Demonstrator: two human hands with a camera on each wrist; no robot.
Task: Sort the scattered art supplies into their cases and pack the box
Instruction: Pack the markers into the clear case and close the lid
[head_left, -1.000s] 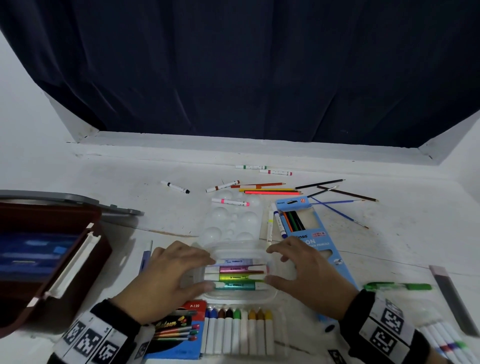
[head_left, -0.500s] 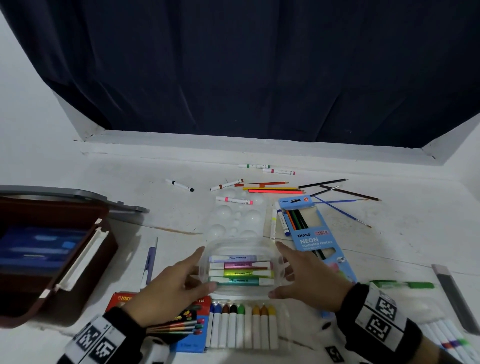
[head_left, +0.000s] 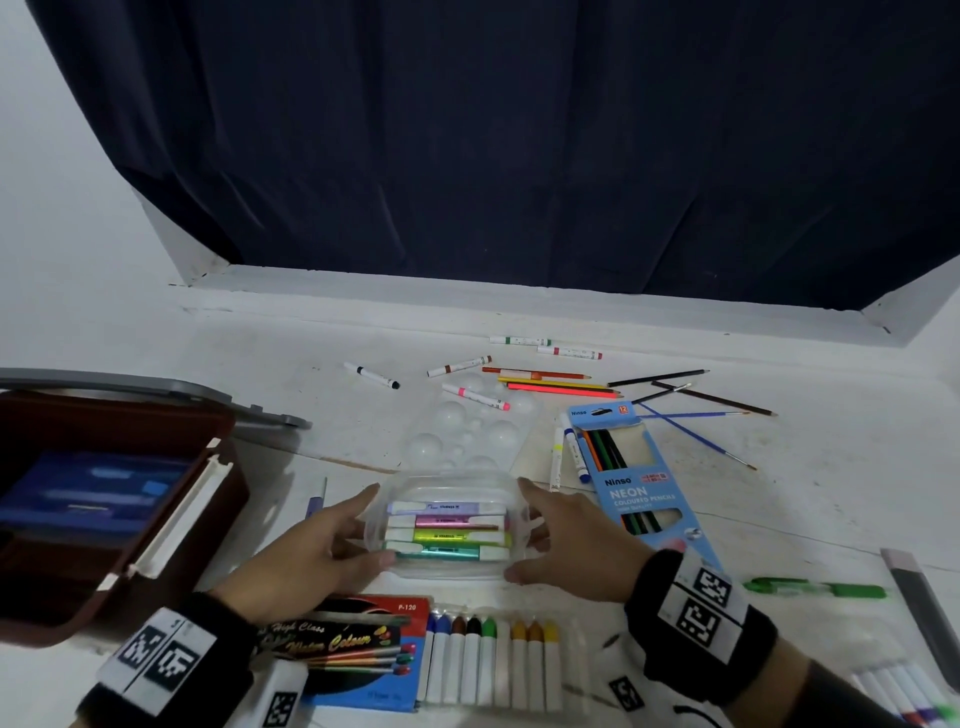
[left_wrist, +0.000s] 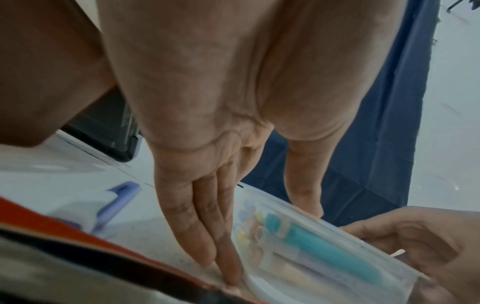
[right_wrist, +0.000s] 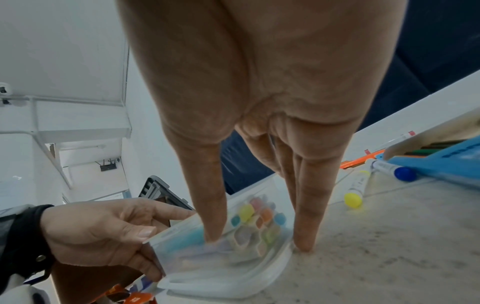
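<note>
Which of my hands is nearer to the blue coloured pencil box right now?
Right. The right hand sits at the clear case's right end, just beside the blue pencil box; the left hand is at the case's far left end.
</note>
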